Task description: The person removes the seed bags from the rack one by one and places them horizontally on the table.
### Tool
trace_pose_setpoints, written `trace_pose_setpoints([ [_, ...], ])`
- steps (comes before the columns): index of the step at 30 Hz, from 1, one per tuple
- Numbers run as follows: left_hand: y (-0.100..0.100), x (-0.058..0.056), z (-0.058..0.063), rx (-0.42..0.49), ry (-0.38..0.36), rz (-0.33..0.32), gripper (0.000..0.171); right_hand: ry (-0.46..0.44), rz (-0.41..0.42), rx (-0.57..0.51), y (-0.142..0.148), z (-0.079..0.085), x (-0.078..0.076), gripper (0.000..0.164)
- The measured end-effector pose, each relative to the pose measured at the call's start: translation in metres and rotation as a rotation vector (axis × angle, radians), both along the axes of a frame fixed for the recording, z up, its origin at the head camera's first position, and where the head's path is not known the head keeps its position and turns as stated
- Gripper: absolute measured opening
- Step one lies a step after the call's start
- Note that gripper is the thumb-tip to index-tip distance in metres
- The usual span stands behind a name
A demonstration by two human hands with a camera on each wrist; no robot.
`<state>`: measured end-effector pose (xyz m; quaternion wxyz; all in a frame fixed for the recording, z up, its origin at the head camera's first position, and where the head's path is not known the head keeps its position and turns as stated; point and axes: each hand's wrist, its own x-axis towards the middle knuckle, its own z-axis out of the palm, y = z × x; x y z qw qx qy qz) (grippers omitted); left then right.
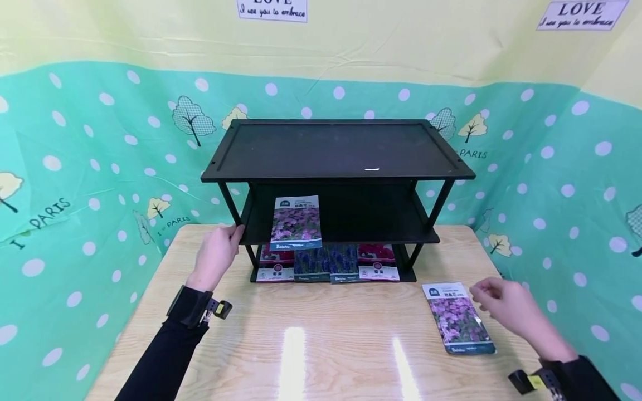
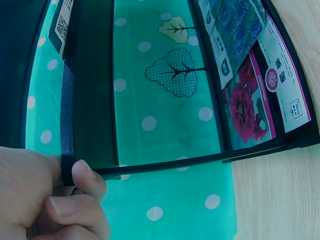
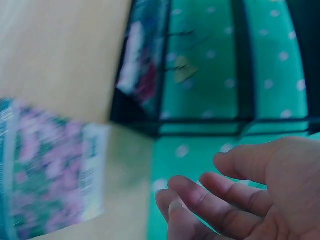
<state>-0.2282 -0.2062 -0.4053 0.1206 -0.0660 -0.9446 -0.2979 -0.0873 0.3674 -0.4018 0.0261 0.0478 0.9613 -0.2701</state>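
A black three-tier shelf rack (image 1: 346, 147) stands on the table. At the left front corner of its middle tier, my left hand (image 1: 217, 253) pinches the edge between thumb and fingers, as the left wrist view also shows. On that tier lies a seed packet (image 1: 296, 223) with pink-purple flowers, sticking out over the front edge. A matching packet (image 1: 458, 317) lies on the table at the right. Just right of its top end hovers my right hand (image 1: 506, 306), fingers loosely bent and holding nothing; the right wrist view shows a gap between hand and packet.
Along the bottom tier lie several more packets: red-flowered ones (image 1: 378, 262) at both ends and blue-flowered ones (image 1: 312, 264) between. A small white mark (image 1: 371, 169) shows on the top tier. A green dotted curtain (image 1: 100, 167) surrounds the wooden table (image 1: 241, 345).
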Motion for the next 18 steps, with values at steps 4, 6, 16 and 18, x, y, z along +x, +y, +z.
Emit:
trace_pose_setpoints([
  [4,0.001,-0.001,0.001,0.008,-0.003,-0.002,0.043,0.035,0.058,-0.035,-0.015,0.032,-0.009,0.035],
  [6,0.002,-0.002,0.002,0.013,0.003,-0.004,0.043,0.052,0.085,-0.049,-0.021,0.048,-0.014,0.036],
  [16,-0.001,0.001,0.0,0.023,-0.038,-0.006,0.043,0.048,0.204,-0.097,-0.066,0.085,-0.041,0.032],
  [18,-0.002,0.001,-0.001,0.027,-0.037,-0.008,0.043,0.061,0.232,-0.107,-0.077,0.086,-0.047,0.028],
])
